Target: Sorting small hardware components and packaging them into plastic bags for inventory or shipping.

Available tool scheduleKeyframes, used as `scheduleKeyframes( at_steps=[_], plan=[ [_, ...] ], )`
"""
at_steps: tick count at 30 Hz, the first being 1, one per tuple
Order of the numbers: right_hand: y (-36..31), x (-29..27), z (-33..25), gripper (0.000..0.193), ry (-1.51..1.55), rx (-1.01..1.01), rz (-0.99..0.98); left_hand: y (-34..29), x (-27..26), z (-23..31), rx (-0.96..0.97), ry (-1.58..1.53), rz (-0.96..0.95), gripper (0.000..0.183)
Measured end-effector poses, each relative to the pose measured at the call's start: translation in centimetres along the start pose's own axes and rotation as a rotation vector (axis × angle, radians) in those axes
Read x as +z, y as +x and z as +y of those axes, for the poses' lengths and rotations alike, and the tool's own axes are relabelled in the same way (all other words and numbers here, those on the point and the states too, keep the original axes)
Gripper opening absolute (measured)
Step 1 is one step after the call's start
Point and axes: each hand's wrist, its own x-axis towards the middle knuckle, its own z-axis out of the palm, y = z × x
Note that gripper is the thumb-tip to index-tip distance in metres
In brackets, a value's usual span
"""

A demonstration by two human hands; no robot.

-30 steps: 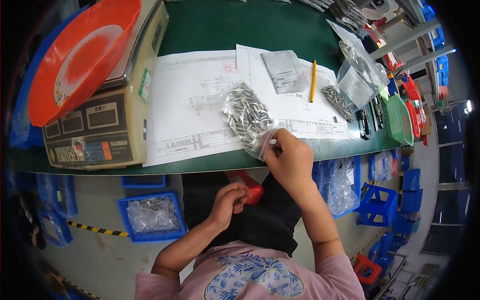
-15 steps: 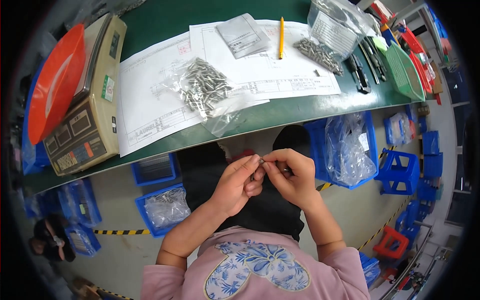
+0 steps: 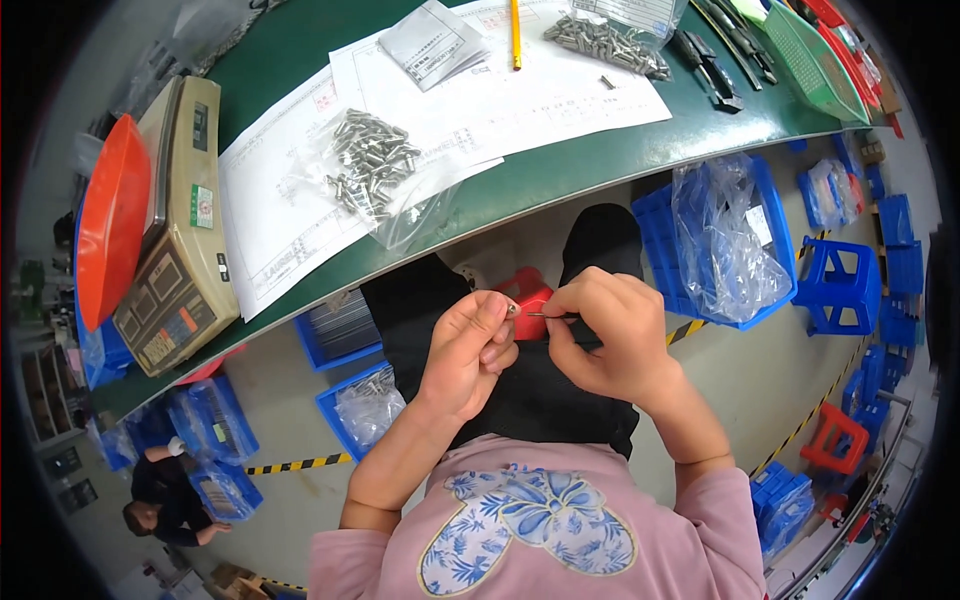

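Over my lap, just off the table's front edge, my left hand (image 3: 466,352) pinches a small silvery metal part (image 3: 513,310) between thumb and forefinger. My right hand (image 3: 612,338) is closed on a thin metal pin (image 3: 541,315), which points left toward that part. A small gap separates the pin's tip from the part. On the table ahead, a clear plastic bag (image 3: 410,215) carries a heap of small metal cylindrical parts (image 3: 372,160). A second heap of similar parts (image 3: 605,45) sits farther right, with a single part (image 3: 608,82) lying near it.
Drawing sheets (image 3: 290,200) cover part of the green table (image 3: 560,185). At left stands a scale (image 3: 185,250) with a red tray (image 3: 112,225). A yellow pencil (image 3: 516,35), black tools (image 3: 708,70) and green basket (image 3: 815,65) lie beyond. Blue bins (image 3: 655,235) flank my legs; a co-worker (image 3: 170,500) is lower left.
My fingertips were together and have drawn a little apart, so the thin pin in my right hand now shows. The view has shifted; the table's things sit higher and more left.
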Motion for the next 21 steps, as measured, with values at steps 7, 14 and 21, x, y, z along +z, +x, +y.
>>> scheduleKeyframes(
  at_steps=[7,14,21],
  plan=[
    [0.14,0.24,-0.26,0.017,-0.082,-0.059,0.041,-0.19,-0.19,-0.06,0.006,0.032,0.027,0.016],
    [0.26,0.39,-0.61,0.013,-0.163,-0.109,0.001,-0.41,-0.4,-0.32,0.11,0.136,0.079,0.014],
    [-0.12,0.68,-0.24,0.016,-0.153,-0.097,0.003,-0.35,-0.61,-0.57,0.221,0.263,0.105,0.013]
  ],
)
